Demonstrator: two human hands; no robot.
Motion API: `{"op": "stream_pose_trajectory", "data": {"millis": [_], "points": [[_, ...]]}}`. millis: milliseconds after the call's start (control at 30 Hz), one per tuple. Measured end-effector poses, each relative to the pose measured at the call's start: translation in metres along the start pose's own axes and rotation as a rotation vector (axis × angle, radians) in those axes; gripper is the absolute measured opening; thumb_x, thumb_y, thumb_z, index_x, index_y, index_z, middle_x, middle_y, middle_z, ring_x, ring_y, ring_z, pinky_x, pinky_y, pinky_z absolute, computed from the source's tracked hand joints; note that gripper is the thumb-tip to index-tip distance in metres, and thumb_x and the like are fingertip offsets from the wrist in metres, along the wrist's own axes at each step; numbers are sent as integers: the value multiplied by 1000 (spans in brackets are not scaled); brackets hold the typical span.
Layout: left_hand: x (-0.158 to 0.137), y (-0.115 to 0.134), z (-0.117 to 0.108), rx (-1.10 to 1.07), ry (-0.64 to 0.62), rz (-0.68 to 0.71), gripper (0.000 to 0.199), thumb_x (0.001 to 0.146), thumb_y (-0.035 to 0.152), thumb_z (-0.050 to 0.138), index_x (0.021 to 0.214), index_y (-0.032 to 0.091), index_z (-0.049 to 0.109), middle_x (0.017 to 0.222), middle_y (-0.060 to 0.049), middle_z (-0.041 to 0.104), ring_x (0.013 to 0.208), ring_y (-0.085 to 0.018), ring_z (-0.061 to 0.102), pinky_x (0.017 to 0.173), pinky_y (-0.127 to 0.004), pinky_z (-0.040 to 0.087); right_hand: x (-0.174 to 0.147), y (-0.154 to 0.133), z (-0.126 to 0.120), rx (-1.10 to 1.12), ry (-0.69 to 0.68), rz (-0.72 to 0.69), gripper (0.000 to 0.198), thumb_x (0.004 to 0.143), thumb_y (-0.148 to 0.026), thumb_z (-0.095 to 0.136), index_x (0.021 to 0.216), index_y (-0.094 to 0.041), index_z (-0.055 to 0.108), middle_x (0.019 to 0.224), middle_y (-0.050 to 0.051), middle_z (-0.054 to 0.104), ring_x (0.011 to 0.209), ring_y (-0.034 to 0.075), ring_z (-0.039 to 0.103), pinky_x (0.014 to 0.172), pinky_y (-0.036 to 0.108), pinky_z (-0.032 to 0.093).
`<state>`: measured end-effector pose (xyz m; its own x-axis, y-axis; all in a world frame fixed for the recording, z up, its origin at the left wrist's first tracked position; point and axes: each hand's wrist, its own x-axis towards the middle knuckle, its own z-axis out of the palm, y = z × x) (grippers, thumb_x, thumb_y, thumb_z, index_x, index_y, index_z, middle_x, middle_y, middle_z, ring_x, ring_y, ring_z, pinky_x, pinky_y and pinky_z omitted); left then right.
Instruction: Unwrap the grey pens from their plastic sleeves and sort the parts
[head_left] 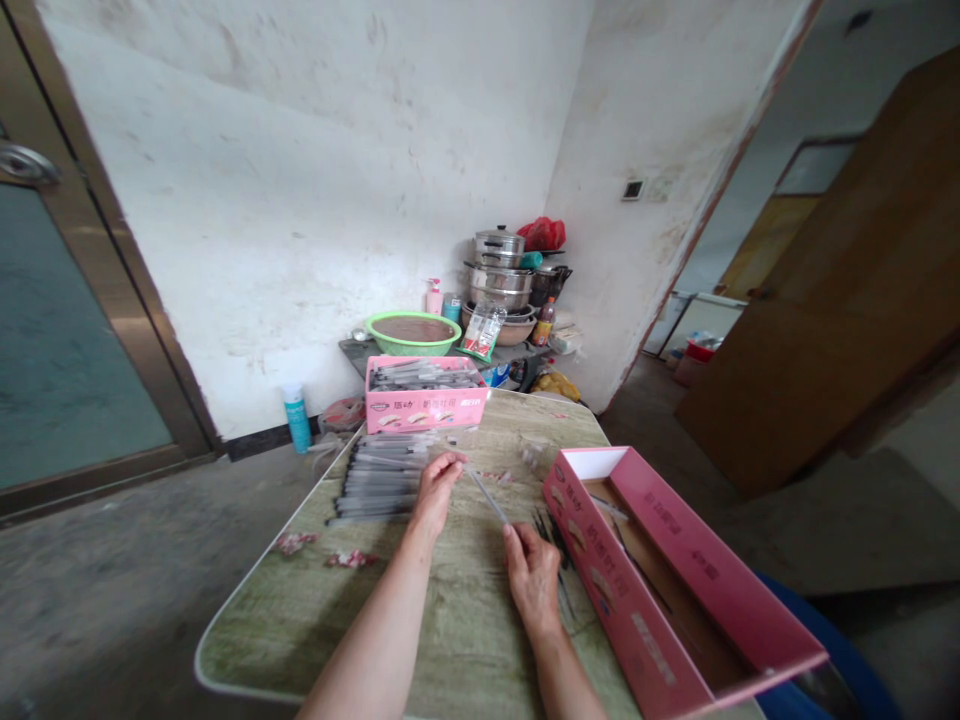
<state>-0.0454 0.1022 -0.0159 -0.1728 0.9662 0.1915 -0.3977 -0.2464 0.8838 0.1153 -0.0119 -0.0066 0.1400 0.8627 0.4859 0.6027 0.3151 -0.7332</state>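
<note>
Head: left hand [438, 486], right hand [534, 570] on one tube [486, 494]; two pink boxes [424, 411].

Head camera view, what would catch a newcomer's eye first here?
Probably the long pink box, open at the right of the table, with a smaller pink box full of pens at the far edge. Then the single pen in the right hand, its far end by the left hand. Behind, a bright green basin stands near stacked steel pots by the wall.
</note>
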Motion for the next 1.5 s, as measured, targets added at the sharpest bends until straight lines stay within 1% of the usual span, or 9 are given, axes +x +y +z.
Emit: {"op": "stream_pose_trajectory", "data": {"millis": [133,233,400,600,800,900,1033,1200,1500], "points": [[-2,3,3,1,-7,-26,27,66,35,73,84,15,72,88,-6,68,79,-16,58,70,-24,43,0,1,1,-8,-15,-7,43,92,-43,42,58,-18,48,49,-4,40,47,11,39,49,22,26],[-4,7,7,-93,-7,-80,31,64,34,76,88,15,71,88,-6,67,77,-14,57,68,-21,43,1,1,1,-26,-7,-26,43,92,-42,42,58,-17,50,49,-4,41,47,11,39,49,22,26],[-5,11,10,-237,1,-146,35,60,32,80,90,16,70,81,-3,65,67,-8,56,65,-19,43,0,1,2,-55,1,-69,45,93,-43,39,60,-17,52,50,-3,43,46,11,40,50,22,28],[-6,8,10,-217,-20,-202,36,59,36,81,86,14,69,71,0,62,57,-6,52,56,-18,41,0,-1,2,-78,12,-83,44,94,-42,39,61,-16,54,51,-2,46,46,11,42,49,22,29],[-9,9,12,-124,-37,-162,42,59,37,80,93,15,70,68,1,61,57,-7,51,56,-19,40,-1,2,5,-116,34,-87,46,96,-44,36,63,-18,53,50,-2,47,43,12,44,49,23,29],[-11,8,15,-100,-15,-135,41,59,39,80,91,14,72,68,-1,63,57,-8,51,57,-21,40,-2,2,6,-146,57,-95,48,97,-45,33,62,-18,52,48,-1,47,42,12,43,48,24,28],[-12,5,19,-108,10,-115,42,60,41,79,91,13,72,66,-1,63,57,-9,50,57,-21,39,-3,1,7,-159,32,-69,49,97,-46,30,61,-20,49,46,-1,45,43,14,42,48,25,27],[-14,8,23,-132,15,-114,41,61,41,78,91,13,71,68,0,62,56,-8,49,56,-21,38,-4,0,7,-92,-9,-34,47,97,-44,29,61,-20,48,47,-2,43,45,13,41,50,25,26],[-16,12,26,-128,-44,-124,41,63,42,77,91,13,70,69,-1,62,57,-9,50,56,-21,39,-3,3,5,66,-23,27,49,95,-46,32,57,-19,45,50,-4,40,49,11,40,50,23,28]]}}
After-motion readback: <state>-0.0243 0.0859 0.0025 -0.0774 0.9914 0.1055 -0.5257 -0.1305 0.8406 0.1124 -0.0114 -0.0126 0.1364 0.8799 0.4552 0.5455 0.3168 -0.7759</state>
